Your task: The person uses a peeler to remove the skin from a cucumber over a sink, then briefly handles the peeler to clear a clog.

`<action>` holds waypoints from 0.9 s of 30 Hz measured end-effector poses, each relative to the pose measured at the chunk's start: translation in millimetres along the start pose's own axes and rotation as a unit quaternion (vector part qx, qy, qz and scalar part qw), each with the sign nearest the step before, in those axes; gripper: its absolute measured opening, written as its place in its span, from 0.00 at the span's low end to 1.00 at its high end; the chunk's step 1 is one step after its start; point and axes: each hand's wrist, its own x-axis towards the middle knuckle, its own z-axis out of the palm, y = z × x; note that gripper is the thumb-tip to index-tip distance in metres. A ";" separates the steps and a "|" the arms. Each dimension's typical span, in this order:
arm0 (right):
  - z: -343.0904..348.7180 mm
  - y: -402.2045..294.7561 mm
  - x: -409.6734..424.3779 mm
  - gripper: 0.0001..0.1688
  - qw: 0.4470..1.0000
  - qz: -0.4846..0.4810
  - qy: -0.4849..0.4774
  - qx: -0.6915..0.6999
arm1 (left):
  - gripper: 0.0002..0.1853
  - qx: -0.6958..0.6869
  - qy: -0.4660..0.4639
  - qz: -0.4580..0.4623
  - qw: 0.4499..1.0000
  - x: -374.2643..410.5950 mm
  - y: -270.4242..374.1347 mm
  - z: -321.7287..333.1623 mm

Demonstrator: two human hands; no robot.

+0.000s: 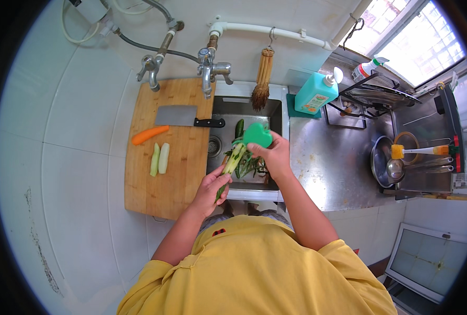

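My left hand (213,189) grips the lower end of a partly peeled cucumber (233,159), which slants up over the sink. A green peeler (257,134) is held in my right hand (274,151), at the cucumber's upper end. Below them, dark green peelings (251,167) lie in the steel sink (272,114), with an unpeeled cucumber (239,128) behind. On the wooden cutting board (178,157) are a peeled carrot (150,135), two pale peeled vegetable pieces (163,158) and a cleaver (176,115), whose black handle reaches over the sink's edge.
Two metal taps (206,73) stand out from the wall above the board. A bamboo brush (263,78) hangs over the sink's back. On the steel counter (316,157) at the right are a turquoise pump bottle (316,92), a black rack (367,94) and a metal bowl (379,161) with utensils.
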 end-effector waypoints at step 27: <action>-10.4 -3.0 8.0 0.09 0.999 -0.021 0.023 0.022 | 0.20 -0.033 -0.028 0.006 0.999 -3.2 4.7 10.5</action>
